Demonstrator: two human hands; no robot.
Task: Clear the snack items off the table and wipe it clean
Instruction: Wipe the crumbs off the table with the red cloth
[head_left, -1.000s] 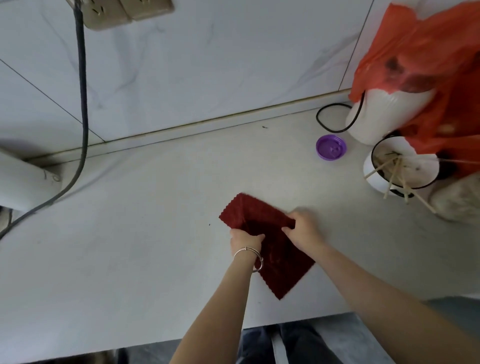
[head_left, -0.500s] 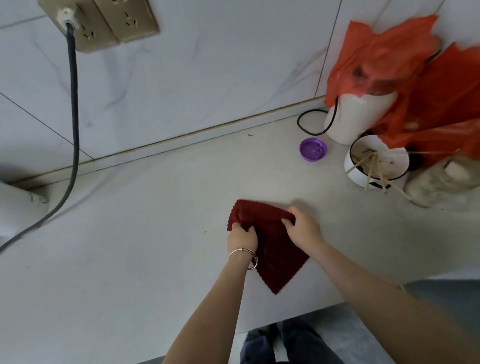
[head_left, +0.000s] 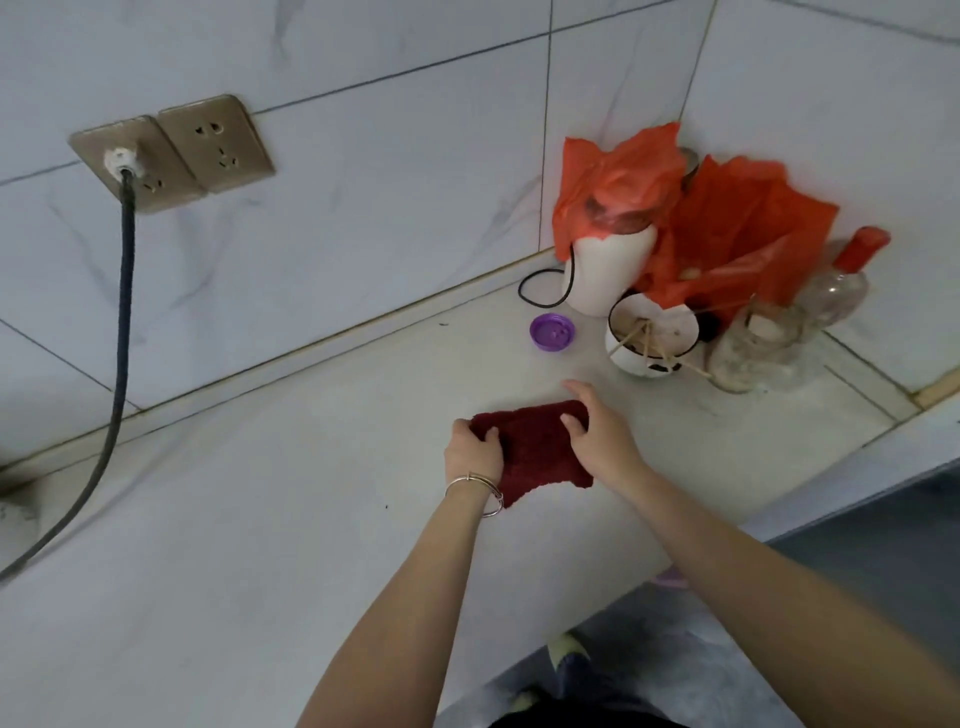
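Dark red cloth (head_left: 535, 447) lies folded on the table (head_left: 234, 519), on the near side of the purple lid (head_left: 552, 332) & apart from it, w/ both hands on it. L hand (head_left: 472, 452), bracelet (head_left: 475, 491) at the wrist, has its grip clenched round the cloth's left end; R hand (head_left: 602, 436) takes the right end in its grip betw. thumb & fingers, index finger reaching past the far edge toward the lid. Just right of the lid stands a white bowl (head_left: 652, 338) w/ wooden sticks in it, a glass jar (head_left: 753, 348) beside it further right; behind the lid, by the wall, a white container (head_left: 605, 270) under an orange plastic bag (head_left: 727, 244).
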